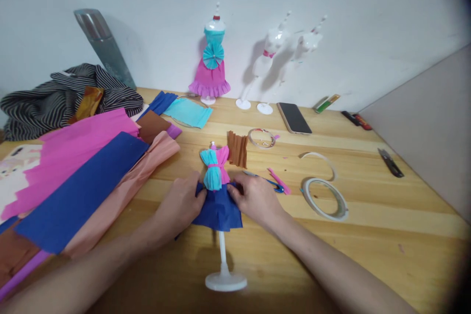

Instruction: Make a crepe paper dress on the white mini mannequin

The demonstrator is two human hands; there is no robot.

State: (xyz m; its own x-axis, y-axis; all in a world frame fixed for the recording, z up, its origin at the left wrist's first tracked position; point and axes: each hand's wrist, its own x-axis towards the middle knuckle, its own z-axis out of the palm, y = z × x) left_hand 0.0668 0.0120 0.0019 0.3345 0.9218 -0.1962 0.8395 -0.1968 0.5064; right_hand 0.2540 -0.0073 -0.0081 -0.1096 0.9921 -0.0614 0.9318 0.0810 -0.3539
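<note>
A small dress form on a white stand lies on the table, its round base toward me. Its bodice is pleated crepe paper, turquoise on one side and pink on the other. Below the bodice hangs a dark blue crepe paper skirt. My left hand pinches the skirt's top edge at the left of the waist. On the opposite side, my right hand pinches the same blue paper between thumb and fingers. The paper's back side is hidden.
Crepe paper sheets cover the left side. Behind stand a dressed form and two bare forms. Around the right are a tape roll, blue-handled scissors, a phone and a cutter; brown pleated paper lies centrally.
</note>
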